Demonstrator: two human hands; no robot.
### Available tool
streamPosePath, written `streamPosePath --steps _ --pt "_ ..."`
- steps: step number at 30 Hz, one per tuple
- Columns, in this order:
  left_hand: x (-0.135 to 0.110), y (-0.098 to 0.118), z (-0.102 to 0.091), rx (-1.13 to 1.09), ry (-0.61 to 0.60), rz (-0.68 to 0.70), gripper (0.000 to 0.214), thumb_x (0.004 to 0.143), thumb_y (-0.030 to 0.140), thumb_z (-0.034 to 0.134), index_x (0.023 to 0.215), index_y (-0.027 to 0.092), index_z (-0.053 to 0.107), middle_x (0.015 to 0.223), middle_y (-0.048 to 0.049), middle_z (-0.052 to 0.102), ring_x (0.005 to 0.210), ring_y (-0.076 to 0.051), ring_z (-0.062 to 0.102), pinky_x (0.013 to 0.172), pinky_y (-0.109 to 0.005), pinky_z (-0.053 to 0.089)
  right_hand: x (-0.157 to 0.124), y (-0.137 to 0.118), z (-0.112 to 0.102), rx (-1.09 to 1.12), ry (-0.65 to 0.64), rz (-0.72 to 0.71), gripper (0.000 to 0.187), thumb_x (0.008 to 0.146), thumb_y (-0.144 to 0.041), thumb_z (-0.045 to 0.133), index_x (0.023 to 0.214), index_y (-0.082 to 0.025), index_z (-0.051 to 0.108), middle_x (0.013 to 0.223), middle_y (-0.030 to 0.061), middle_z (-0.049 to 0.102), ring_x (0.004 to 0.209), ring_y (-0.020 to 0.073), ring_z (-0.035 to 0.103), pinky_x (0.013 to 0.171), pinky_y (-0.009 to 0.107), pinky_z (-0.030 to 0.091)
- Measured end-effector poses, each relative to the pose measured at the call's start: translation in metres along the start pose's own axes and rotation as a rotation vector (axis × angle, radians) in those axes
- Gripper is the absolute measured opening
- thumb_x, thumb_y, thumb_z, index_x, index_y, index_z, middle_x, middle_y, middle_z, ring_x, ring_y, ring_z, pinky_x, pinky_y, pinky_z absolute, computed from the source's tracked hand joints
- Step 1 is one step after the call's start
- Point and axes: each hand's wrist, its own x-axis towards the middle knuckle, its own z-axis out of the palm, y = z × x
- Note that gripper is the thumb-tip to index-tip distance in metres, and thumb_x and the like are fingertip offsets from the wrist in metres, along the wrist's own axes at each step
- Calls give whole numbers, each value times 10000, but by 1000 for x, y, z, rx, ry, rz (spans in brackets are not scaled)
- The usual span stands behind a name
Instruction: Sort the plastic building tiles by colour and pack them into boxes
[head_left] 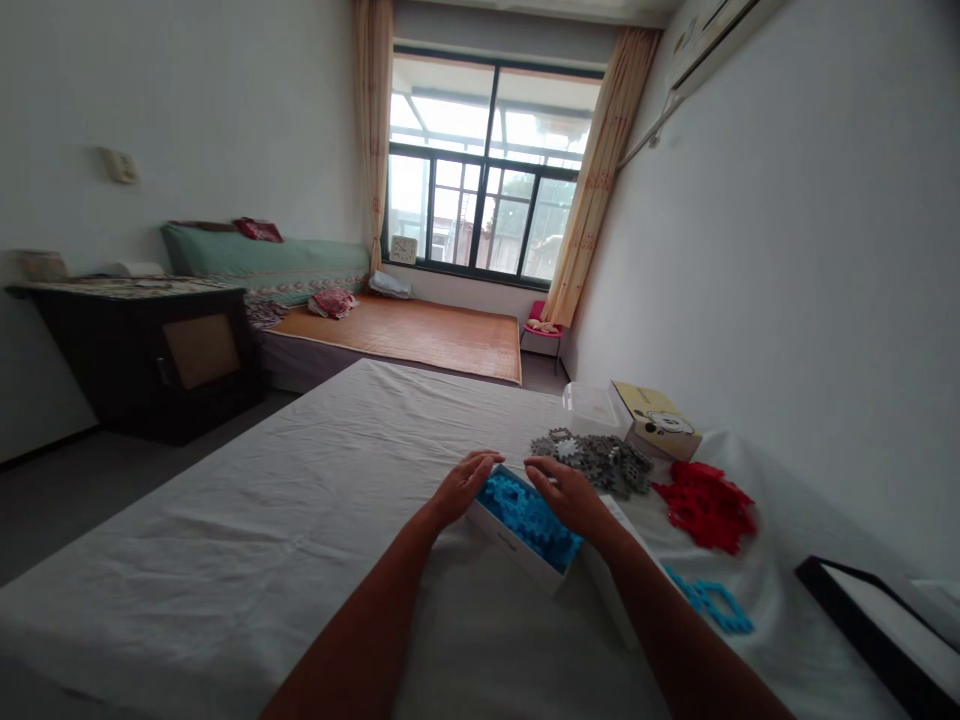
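Note:
A narrow white box (517, 552) stands on the white-sheeted surface in front of me, filled with bright blue interlocking plastic pieces (523, 508). At its far left end, my left hand (466, 485) grips the rim with bent fingers. My right hand (568, 490) is over the far right side of the box, its fingers stretched out and apart, with nothing visible in them. I cannot tell whether it touches the box. Under my right forearm lies another white box part (616, 590), partly hidden.
Right of the hands lie grey gear-like pieces (592, 458), red pieces (709, 505) and loose blue pieces (712, 600). Behind them stand a clear plastic container (589, 408) and a yellow box (660, 418). A black-edged panel (877, 630) is at the right. Beyond are a bed (420, 335) and a dark cabinet (150, 360).

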Motion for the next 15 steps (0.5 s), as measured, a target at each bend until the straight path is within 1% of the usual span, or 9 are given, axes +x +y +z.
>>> streamPosePath --steps 2,4,5,7,9,11,12,14,15 --pt "-1 4 0 30 -88 22 418 936 444 362 1076 213 681 1228 -73 591 1191 -208 495 1057 -351 346 -14 4 -1 -86 -15 -81 302 870 -394 480 1043 -230 664 1037 62 689 957 224 608 861 364 465" --pt "-4 6 1 77 -182 55 356 888 467 471 1052 244 696 1280 -62 559 1215 -230 475 1063 -365 340 -27 4 0 -149 -50 -157 254 844 -365 540 1028 -254 675 1048 46 687 1010 231 574 899 372 443" --pt "-5 6 1 101 -209 68 335 858 473 524 1047 258 699 1299 -58 546 1225 -242 466 1064 -372 339 -32 4 -1 -175 -40 -169 255 842 -361 550 1044 -263 671 1083 43 677 1041 235 556 917 380 433" --pt "-7 4 2 144 -209 71 325 818 477 582 1040 273 703 1316 -59 532 1235 -263 456 1066 -389 341 -41 6 -9 -218 54 -158 281 861 -357 528 1099 -270 648 1175 46 640 1106 241 519 950 401 412" --pt "-7 1 2 170 -176 48 322 826 477 568 1036 276 705 1316 -64 530 1238 -273 455 1066 -407 344 -50 18 -30 -246 182 -131 312 886 -356 483 1148 -258 621 1220 59 613 1149 237 495 977 415 394" --pt "-5 -3 2 170 -177 37 324 838 475 551 1050 278 698 1324 -63 524 1243 -273 452 1068 -418 345 -65 45 -59 -278 274 -65 332 898 -352 447 1154 -226 617 1185 81 629 1132 230 516 977 411 398" --pt "-3 -4 1 169 -184 37 327 842 473 546 1064 281 691 1327 -61 522 1245 -272 450 1070 -422 344 -77 64 -74 -311 297 -2 339 894 -355 442 1139 -208 624 1151 92 646 1102 233 539 968 415 404" --pt "-1 -5 2 168 -198 38 333 853 467 532 1091 284 676 1333 -54 518 1248 -266 448 1075 -425 341 -106 105 -96 -405 297 176 358 861 -386 467 1101 -187 644 1104 108 667 1042 255 580 946 435 412" --pt "0 -5 2 169 -201 38 335 858 466 525 1099 284 670 1333 -52 518 1249 -264 446 1077 -425 339 -122 124 -102 -440 259 268 375 839 -415 487 1090 -189 651 1093 109 673 1017 265 596 936 442 415"
